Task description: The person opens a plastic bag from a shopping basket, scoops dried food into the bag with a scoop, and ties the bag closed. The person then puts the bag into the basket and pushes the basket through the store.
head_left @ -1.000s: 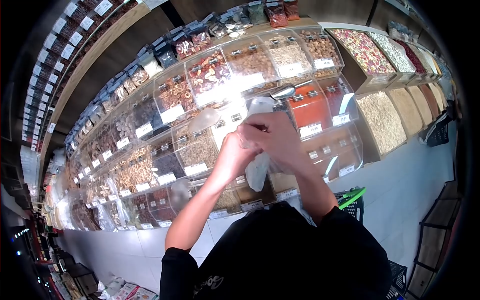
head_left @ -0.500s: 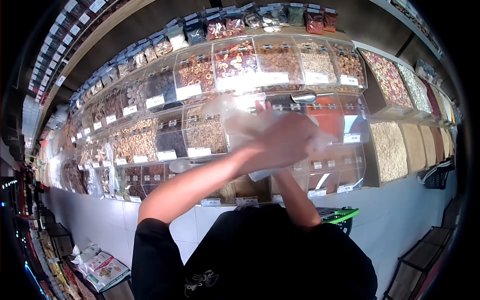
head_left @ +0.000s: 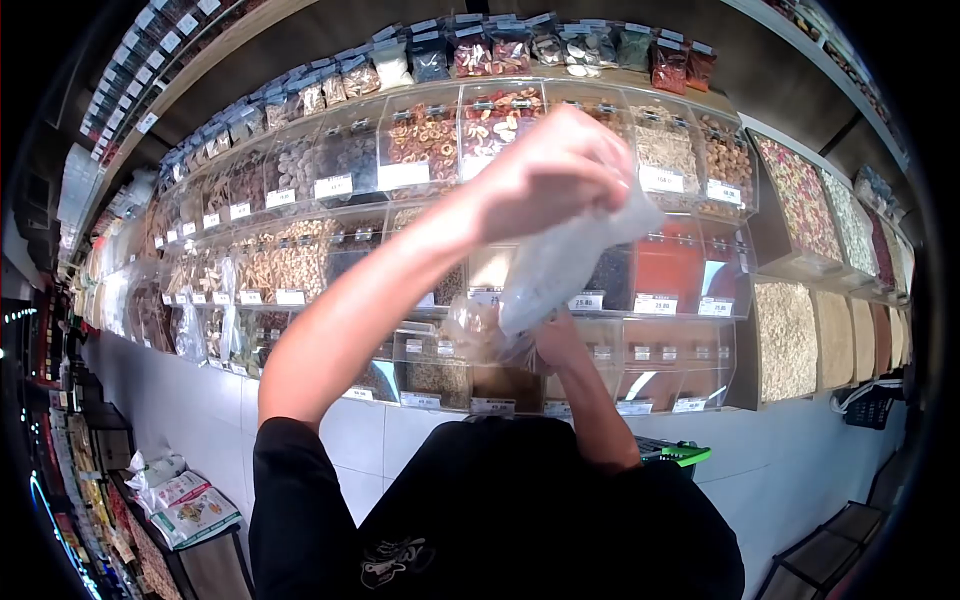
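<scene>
My left hand [head_left: 565,165] is raised in front of the upper bins, its fingers closed on the top of a translucent plastic bag [head_left: 570,265]. The bag hangs slanting down toward my right hand [head_left: 558,338]. That hand is lower, by the bag's bottom end, with its fingers partly hidden. Beside it, crumpled clear plastic [head_left: 480,325] bulges to the left; whether this belongs to the same bag I cannot tell. Just behind the hands are clear bins, one with orange-red contents [head_left: 668,262].
Tiered clear bins with price labels fill the front, including red dried slices [head_left: 505,115] and nuts [head_left: 725,150]. Packaged bags [head_left: 490,50] line the top shelf. Grain bins [head_left: 785,320] stand at right. A green-edged basket [head_left: 680,453] is by my right elbow, a printed sack [head_left: 190,505] at lower left.
My left hand has risen from the middle bins, drawing the bag's top upward. My right hand has come down to the bag's lower end. The arms no longer cross.
</scene>
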### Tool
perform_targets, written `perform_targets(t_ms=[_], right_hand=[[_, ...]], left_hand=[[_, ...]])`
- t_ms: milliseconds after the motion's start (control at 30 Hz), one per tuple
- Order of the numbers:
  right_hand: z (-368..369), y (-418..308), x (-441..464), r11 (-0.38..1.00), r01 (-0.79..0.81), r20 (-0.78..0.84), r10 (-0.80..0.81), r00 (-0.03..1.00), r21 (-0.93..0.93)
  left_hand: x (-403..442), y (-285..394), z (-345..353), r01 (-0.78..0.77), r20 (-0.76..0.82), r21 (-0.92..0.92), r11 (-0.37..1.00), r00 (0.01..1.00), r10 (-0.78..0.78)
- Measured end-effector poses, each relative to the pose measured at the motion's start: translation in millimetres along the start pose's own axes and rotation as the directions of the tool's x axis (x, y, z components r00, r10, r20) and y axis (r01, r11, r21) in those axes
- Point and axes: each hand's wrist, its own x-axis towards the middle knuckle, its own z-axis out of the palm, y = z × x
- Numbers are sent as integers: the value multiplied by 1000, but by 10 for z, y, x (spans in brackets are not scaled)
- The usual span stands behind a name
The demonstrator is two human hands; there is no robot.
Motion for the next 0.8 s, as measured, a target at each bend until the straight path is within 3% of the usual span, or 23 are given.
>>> perform_targets(t_ms=[67, 100, 200, 300, 400, 500, 533, 600, 633, 667, 733, 800], right_hand=[[-111, -52, 18, 989, -12, 285, -31, 958, 147], [-149, -75, 27, 976, -35, 419, -61, 906, 216], [-126, -216, 5, 997, 79, 526, -79, 847, 21], [-6, -358, -19, 993, -87, 431, 115, 895, -85], [7, -186, 101, 989, 39, 339, 12, 941, -144], [-65, -128, 167, 987, -63, 324, 107, 940, -145], [-118, -159, 164, 927, 155, 255, -67, 965, -343], [-306, -254, 138, 561, 453, 223, -430, 875, -693], [-512, -251, 133, 630, 365, 94, -420, 903, -686], [-762, -241, 104, 695, 275, -36, -397, 917, -664], [-1162, -331, -41, 578, 84, -263, -491, 831, -812], [-1602, -261, -146, 581, 121, -290, -562, 775, -805]], left_hand=[[-49, 107, -170, 259, -227, 62, 964, 944, -239], [-70, 52, -269, 268, -265, 65, 961, 933, -242], [-119, -120, -468, 255, -311, 79, 964, 925, -219], [-150, -99, -483, 288, -317, 95, 953, 916, -245], [-166, -39, -457, 314, -313, 134, 940, 913, -261], [-186, -34, -453, 285, -287, 150, 947, 929, -234], [-208, 24, -452, 266, -296, 156, 951, 931, -212], [-263, 207, -435, 232, -311, 169, 958, 935, -171], [-289, 260, -443, 156, -310, 162, 974, 945, -100], [-324, 346, -442, 174, -339, 137, 975, 933, -119], [-371, 388, -506, 149, -332, 217, 965, 941, -71], [-398, 419, -546, 192, -354, 250, 949, 930, -95]])
